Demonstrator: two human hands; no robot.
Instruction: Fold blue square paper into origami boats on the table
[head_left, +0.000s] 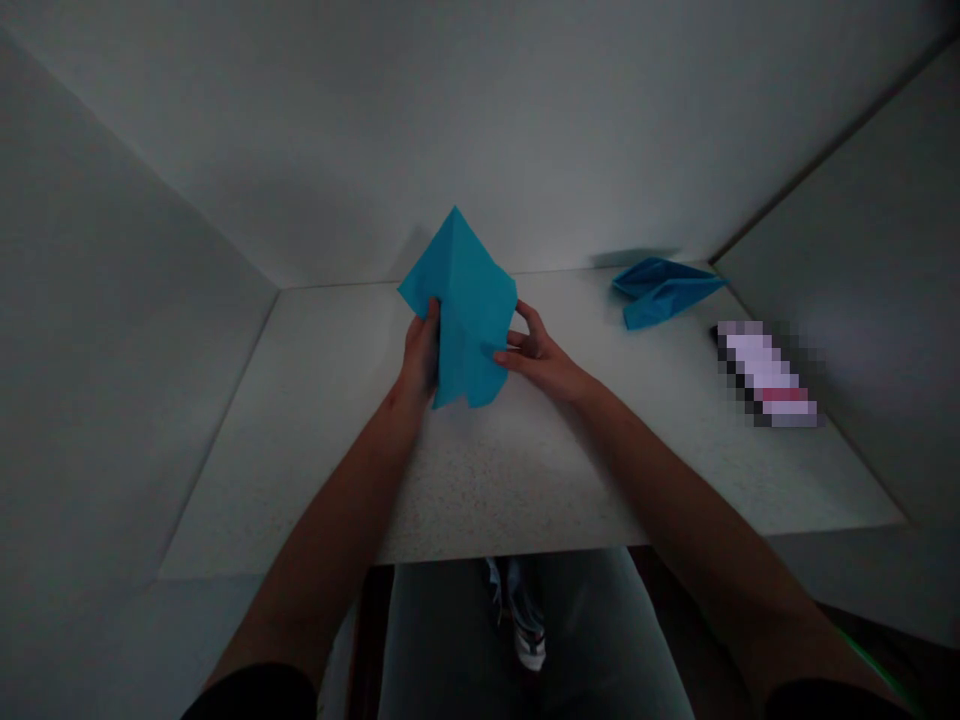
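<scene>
Now, both hands are raised above the counter, with a sheet of blue folded paper held upright between them, its pointed corner aimed far and a crease running down its middle. The left hand is closed on the sheet's left side; the right hand is loosely spread, its thumb at the lower right edge, though whether it truly pinches I cannot tell. A light, even hold at the edges should keep the layers aligned and the crease crisp; squeezing the middle would risk buckling it. A second blue paper shape lies toward the far right of the counter, well apart from the hands; nearer on the right sits a pixelated object, too obscured to identify; white panels stand along the left side; the person's legs show below the near edge.
</scene>
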